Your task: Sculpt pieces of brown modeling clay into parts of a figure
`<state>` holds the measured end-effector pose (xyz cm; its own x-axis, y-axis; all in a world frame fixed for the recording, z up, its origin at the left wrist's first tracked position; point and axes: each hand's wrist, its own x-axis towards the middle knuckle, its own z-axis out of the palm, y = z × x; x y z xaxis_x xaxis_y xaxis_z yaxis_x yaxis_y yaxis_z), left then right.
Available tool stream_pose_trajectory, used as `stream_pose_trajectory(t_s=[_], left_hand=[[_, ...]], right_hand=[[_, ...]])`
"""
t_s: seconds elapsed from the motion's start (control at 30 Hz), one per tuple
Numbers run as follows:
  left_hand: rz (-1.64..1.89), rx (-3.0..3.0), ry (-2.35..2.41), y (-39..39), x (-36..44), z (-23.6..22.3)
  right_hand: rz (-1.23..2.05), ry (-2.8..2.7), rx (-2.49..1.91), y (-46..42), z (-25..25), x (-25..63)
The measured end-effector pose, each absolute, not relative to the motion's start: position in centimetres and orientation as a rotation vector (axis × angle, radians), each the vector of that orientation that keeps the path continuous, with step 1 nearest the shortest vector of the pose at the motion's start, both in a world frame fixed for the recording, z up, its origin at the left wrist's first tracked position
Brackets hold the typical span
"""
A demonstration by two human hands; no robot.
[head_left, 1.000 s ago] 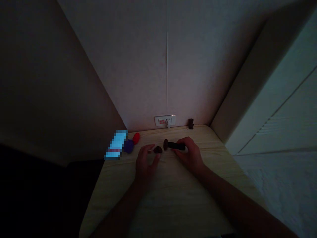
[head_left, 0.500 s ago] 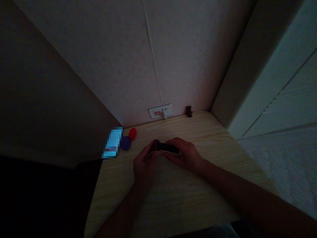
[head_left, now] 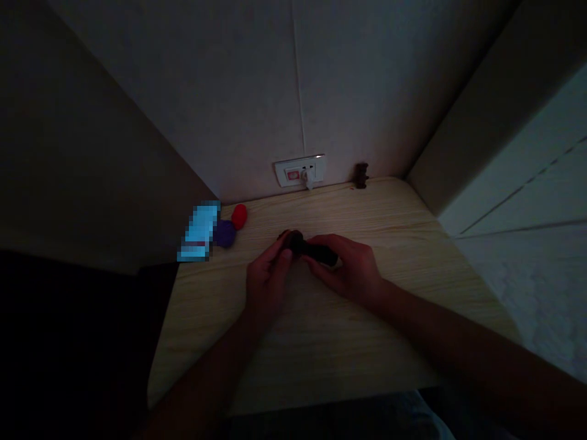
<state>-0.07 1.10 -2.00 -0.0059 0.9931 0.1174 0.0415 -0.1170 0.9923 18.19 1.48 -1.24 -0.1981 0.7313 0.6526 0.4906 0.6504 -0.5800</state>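
Right hand (head_left: 356,267): gripping black handle (head_left: 321,252) | left hand (head_left: 266,275): fingertips at dark head (head_left: 296,239), cannot tell whether gripping | tabletop (head_left: 321,348): red lump (head_left: 239,216) just beside purple lump (head_left: 225,234)

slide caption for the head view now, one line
Right hand's grip on a black handle, left hand at its rounded end, at a wood-grain tabletop in dim light.

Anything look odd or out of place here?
Yes: the bright blue patch left of the purple lump is blocky, unlike everything else, hiding what's there. A dark speck near the brown object is too small to identify.
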Motion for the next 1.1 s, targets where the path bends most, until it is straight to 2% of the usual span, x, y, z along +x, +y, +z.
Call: stream_pose_trajectory(t_s=[0.43,1.1], left_hand=[[1.298,1.09,1.105,1.29,0.49,-2.31],[1.249,1.202,1.094,1.21,0.05,-2.26]], right_hand=[[0.334,-1.892,-0.995,1.61,-0.82,18.12],[0.326,-1.879,-1.059,1.77,-1.49,18.5]])
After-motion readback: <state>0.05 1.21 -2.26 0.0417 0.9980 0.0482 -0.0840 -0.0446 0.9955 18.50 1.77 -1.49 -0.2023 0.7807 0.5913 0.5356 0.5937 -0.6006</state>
